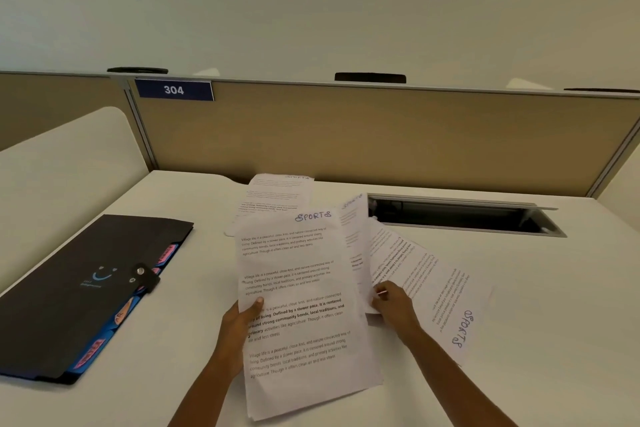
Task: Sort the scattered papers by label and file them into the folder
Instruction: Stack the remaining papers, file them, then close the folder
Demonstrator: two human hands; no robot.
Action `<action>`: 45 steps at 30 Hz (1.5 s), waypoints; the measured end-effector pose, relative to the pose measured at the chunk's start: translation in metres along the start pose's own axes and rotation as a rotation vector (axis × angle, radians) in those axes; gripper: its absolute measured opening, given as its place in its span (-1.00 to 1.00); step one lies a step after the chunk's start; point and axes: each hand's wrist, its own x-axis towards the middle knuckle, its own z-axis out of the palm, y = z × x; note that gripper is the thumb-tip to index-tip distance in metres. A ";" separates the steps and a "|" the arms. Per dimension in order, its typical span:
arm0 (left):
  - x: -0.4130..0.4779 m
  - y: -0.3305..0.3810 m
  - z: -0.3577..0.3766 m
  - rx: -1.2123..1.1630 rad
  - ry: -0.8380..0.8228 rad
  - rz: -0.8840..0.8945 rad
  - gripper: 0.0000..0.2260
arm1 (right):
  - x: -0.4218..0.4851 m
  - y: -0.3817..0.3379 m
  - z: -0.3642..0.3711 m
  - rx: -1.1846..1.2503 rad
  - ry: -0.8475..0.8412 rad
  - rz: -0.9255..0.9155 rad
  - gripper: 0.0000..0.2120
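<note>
My left hand (242, 317) grips the left edge of a small stack of white printed sheets (301, 288); the top one is marked "SPORTS" in blue at its upper right. My right hand (393, 302) pinches the lower edge of another sheet (356, 246) that stands tilted behind the stack. A further "SPORTS" sheet (436, 291) lies rotated on the desk under my right forearm. One more printed sheet (277, 194) lies flat at the back. The black expanding folder (86, 288) lies closed at the left, with blue tabs and pink labels along its right side.
The white desk (519, 305) ends at a tan partition (381, 135) bearing a "304" sign (174, 90). An open cable hatch (464, 215) is cut into the desk at the back right. A white curved divider (69, 163) rises at the left.
</note>
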 end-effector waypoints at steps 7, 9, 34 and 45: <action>0.004 -0.002 0.019 0.004 0.092 0.033 -0.90 | -0.035 0.022 -0.004 0.213 -0.053 -0.024 -0.91; 0.004 -0.002 0.022 0.001 0.093 0.038 -0.91 | -0.041 0.027 -0.010 0.241 -0.088 -0.034 -0.91; 0.007 -0.010 0.009 0.561 0.189 0.089 -0.59 | -0.033 0.065 -0.081 -0.971 0.076 -0.302 -0.57; -0.004 -0.005 -0.008 0.523 0.199 0.111 -0.76 | -0.043 0.024 -0.121 -0.498 0.576 -0.459 -0.81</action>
